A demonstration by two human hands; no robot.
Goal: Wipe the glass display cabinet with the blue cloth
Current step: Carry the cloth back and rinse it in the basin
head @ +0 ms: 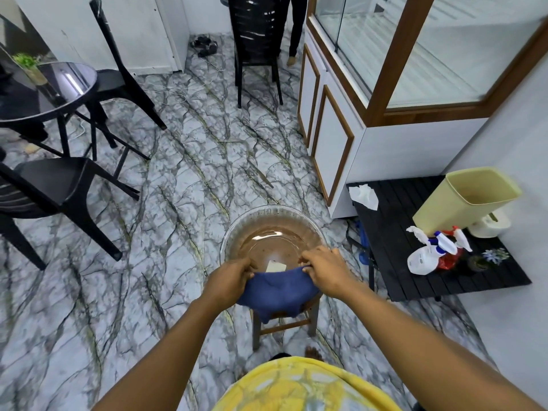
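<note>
Blue cloth (277,290) is hanging over the glass bowl (237,229) rim; left hand (229,277) and right hand (324,271) are each pinching its upper edge.

A: Floor finish?
B: Floor (184,179): glossy marble-pattern tile, pale grey with dark veins.
A: Walls?
B: Right wall (510,137): plain white. Far wall (133,31): white panels.
A: Furniture?
B: Round table (44,93), upper left: dark glass top reflecting a bright strip. Black near chair (59,185) at left, side chair (124,75) beside the table, far chair (256,40) at top centre. Black slatted low table (415,262) along the right wall. Wooden stool (255,330) at centre.
</note>
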